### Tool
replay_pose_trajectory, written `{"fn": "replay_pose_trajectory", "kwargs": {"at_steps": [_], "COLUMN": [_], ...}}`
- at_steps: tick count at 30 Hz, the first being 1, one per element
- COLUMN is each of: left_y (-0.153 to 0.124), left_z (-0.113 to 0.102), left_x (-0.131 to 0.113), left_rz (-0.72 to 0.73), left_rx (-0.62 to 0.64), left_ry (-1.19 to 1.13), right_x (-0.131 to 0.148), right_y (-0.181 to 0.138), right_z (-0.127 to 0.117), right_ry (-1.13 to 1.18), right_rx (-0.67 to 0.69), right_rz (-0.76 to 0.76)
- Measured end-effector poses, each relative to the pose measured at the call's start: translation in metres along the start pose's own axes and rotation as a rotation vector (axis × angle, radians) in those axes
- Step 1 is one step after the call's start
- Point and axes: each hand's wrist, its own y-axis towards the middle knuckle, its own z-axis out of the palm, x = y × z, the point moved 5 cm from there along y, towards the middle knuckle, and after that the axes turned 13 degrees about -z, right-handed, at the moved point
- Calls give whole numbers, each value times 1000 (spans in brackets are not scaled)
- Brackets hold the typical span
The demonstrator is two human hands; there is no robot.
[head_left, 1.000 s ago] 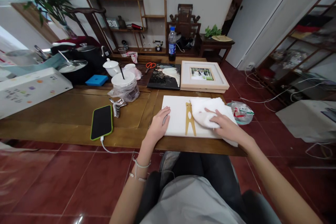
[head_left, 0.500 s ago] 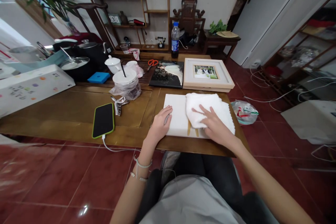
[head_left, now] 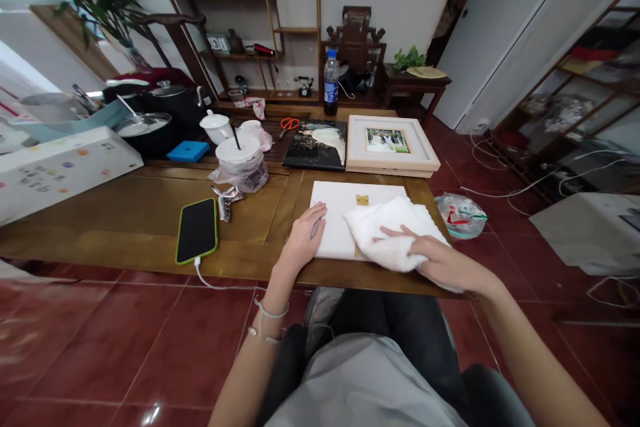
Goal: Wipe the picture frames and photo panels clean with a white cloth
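Note:
A flat white panel (head_left: 337, 213) lies near the table's front edge, with a small gold-coloured piece (head_left: 363, 200) on its upper part. My left hand (head_left: 306, 230) rests on the panel's left edge, fingers stretched out and holding nothing. A fluffy white towel (head_left: 385, 223) covers the panel's right side and spills past its lower right corner. My right hand (head_left: 440, 260) has hold of the towel at its lower right, fingers pressed onto the bunched cloth. Towel folds hide part of those fingers.
Behind the panel lie a light wooden picture frame (head_left: 390, 168) and a dark picture (head_left: 313, 153). Orange-handled scissors (head_left: 289, 125) and a bottle (head_left: 331, 83) are further back. Leftward are a plugged-in phone (head_left: 197, 230), a bagged cup (head_left: 241, 163) and a blue box (head_left: 188, 151).
My right hand has drawn the towel toward me and to the right, uncovering the panel's upper part and the gold-coloured piece. My left hand has stayed on the panel's left edge.

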Motion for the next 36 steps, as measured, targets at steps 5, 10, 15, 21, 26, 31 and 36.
{"fn": "replay_pose_trajectory", "kwargs": {"at_steps": [5,10,15,21,26,31,36], "left_y": [0,1,1,1,1,0,0], "left_z": [0,0,0,0,-1,0,0], "left_x": [0,1,1,-1,-1,0,0], "left_rz": [-1,-11,-6,-8,3,1,4], "left_rx": [-5,-13,-10,3,1,0,-3], "left_ry": [3,4,-5,-4,7,-4,-7], "right_x": [-35,-26,4,48,70,55,24], "right_y": [43,88,95,64,34,20,32], "right_z": [-11,-2,16,37,37,19,7], "right_ry": [-124,-334,-501,-437,-278,-142,-229], "right_rx": [-174,-189,-128,-9,116,98,-63], "right_rz": [13,67,78,-52,-130,-121,-14]}}
